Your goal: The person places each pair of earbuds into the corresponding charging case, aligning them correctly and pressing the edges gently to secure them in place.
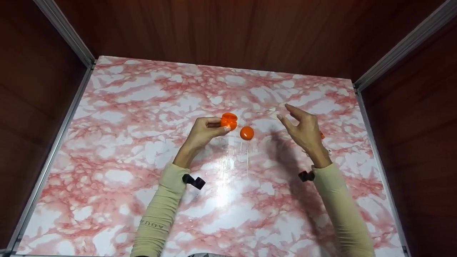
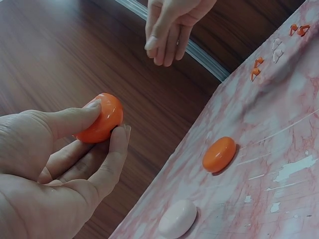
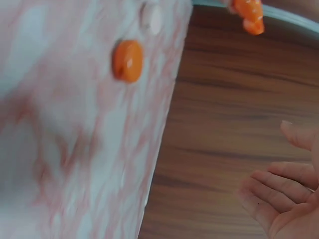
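Note:
My left hand (image 1: 200, 135) pinches an orange earbud charging case (image 1: 229, 117) between thumb and fingers, above the table. The case's lid stands raised in the head view; its inside is too small to read. Just right of it, a second orange case (image 1: 247, 133), closed and rounded, lies on the table. My right hand (image 1: 303, 130) hovers farther right with thumb and fingers apart, holding nothing. In the left wrist view, a white case (image 2: 178, 219) rests on the table near the orange case (image 2: 220, 155).
Loose orange earbuds (image 2: 255, 73) and white earbuds (image 2: 277, 55) lie on the marbled tabletop (image 1: 117, 175), on the right side. More orange earbuds (image 2: 302, 31) lie beyond them. Dark wood-patterned panels (image 1: 221, 32) and metal rails (image 1: 403, 46) enclose the table.

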`<state>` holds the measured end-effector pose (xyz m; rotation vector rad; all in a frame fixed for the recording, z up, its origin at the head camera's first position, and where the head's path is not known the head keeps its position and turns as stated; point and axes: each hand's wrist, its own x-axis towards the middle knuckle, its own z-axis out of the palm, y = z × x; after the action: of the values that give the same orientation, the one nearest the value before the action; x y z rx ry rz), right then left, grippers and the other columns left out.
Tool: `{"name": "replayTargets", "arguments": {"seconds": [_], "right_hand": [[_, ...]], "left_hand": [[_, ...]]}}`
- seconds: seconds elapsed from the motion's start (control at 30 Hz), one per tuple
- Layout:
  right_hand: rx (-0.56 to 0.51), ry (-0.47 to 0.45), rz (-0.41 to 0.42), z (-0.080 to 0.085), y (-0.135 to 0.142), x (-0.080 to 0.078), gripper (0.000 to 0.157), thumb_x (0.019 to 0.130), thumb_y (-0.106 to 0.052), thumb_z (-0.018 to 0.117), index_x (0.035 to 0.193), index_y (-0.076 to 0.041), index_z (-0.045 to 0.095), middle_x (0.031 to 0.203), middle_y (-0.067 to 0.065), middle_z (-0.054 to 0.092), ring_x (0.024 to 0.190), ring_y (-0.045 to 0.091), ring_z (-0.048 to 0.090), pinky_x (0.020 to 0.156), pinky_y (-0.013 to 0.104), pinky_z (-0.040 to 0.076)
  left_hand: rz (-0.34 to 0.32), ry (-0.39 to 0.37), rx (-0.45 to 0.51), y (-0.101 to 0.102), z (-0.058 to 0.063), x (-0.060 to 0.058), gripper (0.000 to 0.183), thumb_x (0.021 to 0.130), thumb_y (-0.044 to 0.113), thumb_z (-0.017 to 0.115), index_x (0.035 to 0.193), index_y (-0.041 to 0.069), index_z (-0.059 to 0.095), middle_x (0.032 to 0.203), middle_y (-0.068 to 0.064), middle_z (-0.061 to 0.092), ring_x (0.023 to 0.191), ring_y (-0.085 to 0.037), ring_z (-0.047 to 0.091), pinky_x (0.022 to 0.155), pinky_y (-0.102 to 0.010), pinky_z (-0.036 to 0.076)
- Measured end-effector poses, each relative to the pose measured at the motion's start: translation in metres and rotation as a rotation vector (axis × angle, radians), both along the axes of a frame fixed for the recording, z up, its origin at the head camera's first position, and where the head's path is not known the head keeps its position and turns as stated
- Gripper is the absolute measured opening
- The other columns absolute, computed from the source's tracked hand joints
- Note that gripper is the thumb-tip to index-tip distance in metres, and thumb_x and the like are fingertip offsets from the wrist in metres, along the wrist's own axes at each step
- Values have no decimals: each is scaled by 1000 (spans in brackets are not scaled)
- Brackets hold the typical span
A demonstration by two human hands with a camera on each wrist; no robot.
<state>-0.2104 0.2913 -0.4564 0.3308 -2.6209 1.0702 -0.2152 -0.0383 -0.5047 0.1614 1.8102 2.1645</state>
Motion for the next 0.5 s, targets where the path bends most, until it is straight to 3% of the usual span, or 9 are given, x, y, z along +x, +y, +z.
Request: {"name": "replayTargets", "arguments": {"seconds": [0.27,0.5], "right_hand": [[252,169,34,-6,37,3,47,98,-17,77,139,1,66,137,24,69,123,41,70,102,58,60],[391,168,52,-18,62,4,46,96,-12,77,138,4,66,138,28,67,119,45,70,94,60,62]], "left_hand": [[-17,7,9,2,-3,-1,31,93,5,79,122,-4,75,115,-15,79,103,-18,76,92,-27,65],[-25,-17,6,4,-5,0,33,93,6,79,125,-2,74,116,-14,79,104,-18,76,93,-27,65]]}}
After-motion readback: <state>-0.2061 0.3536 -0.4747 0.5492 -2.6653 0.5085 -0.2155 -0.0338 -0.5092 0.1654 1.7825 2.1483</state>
